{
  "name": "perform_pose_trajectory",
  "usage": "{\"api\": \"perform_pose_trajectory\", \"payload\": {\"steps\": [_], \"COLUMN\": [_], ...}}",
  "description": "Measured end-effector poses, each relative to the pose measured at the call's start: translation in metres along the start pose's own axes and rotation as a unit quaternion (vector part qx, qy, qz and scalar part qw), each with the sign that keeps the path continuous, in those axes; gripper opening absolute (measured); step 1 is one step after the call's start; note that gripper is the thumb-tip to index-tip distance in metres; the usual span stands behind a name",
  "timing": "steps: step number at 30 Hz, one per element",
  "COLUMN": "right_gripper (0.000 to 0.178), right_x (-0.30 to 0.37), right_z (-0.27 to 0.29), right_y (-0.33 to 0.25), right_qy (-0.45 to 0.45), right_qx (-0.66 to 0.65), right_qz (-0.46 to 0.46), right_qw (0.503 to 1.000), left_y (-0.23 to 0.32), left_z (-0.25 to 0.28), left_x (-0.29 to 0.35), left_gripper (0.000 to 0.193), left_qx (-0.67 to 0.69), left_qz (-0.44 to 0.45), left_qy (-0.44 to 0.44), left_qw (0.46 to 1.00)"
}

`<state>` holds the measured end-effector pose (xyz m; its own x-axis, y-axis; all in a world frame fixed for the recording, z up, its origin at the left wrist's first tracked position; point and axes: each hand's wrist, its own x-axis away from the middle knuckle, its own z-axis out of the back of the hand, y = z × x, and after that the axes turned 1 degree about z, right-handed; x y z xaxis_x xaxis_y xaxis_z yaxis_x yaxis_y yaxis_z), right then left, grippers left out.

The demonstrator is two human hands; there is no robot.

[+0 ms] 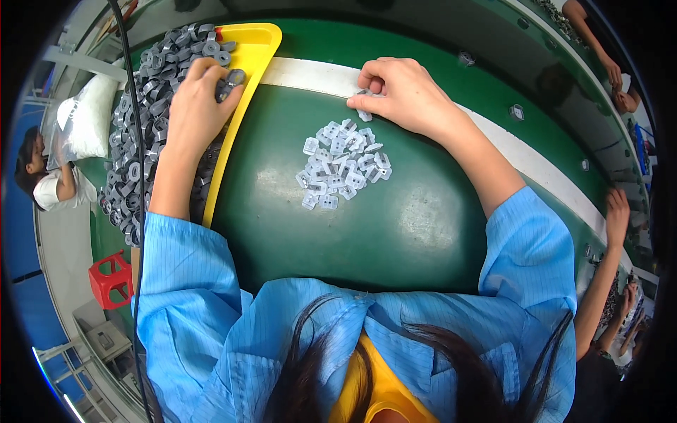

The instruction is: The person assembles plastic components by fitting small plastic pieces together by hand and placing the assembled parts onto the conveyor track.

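Note:
My left hand point(194, 106) is over the yellow tray point(262, 44), its fingers closed on small grey ring-shaped parts point(233, 79) at the tray's inner side. Under and around that hand lies a large heap of similar grey parts point(130, 151). Farther right, at the edge of a white strip, my right hand point(405, 92) pinches a small translucent plastic piece point(364, 113), which the fingers partly cover. Between my forearms, a loose pile of translucent plastic pieces point(342, 166) rests on the green table point(423, 218).
Beyond the white strip point(310, 74) runs a green surface with a few small clear parts point(517, 112) spaced along it. A dark cable point(139, 211) hangs down on the left. A red stool point(111, 280) stands lower left. Other people's arms point(612, 233) reach in at the right.

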<state>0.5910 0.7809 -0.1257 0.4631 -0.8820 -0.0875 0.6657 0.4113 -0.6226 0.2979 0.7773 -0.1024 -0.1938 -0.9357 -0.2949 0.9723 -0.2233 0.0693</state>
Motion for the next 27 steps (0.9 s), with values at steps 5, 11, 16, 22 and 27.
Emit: {"api": "perform_pose_trajectory", "payload": {"steps": [5, 11, 16, 22, 27], "right_gripper": [0.023, 0.018, 0.017, 0.015, 0.019], "right_x": [0.001, 0.000, 0.001, 0.003, 0.006], "right_z": [0.001, 0.019, -0.003, -0.010, -0.018], "right_y": [0.006, 0.005, -0.004, -0.009, -0.003], "right_qy": [0.009, 0.033, 0.013, 0.032, 0.062], "right_qx": [-0.016, -0.229, -0.291, -0.230, -0.178], "right_qz": [-0.004, -0.037, -0.039, -0.070, -0.033], "right_qw": [1.000, 0.972, 0.956, 0.970, 0.981], "left_y": [0.054, 0.107, 0.114, 0.115, 0.111], "left_z": [0.019, -0.017, -0.044, -0.051, -0.053], "left_x": [0.009, 0.024, 0.024, 0.025, 0.028], "left_gripper": [0.028, 0.027, 0.028, 0.030, 0.033], "left_qx": [0.087, 0.144, 0.146, 0.149, 0.180], "left_qz": [-0.111, -0.083, -0.076, -0.087, -0.085], "left_qy": [0.128, 0.083, 0.130, 0.220, 0.207], "left_qw": [0.982, 0.983, 0.978, 0.960, 0.958]}}
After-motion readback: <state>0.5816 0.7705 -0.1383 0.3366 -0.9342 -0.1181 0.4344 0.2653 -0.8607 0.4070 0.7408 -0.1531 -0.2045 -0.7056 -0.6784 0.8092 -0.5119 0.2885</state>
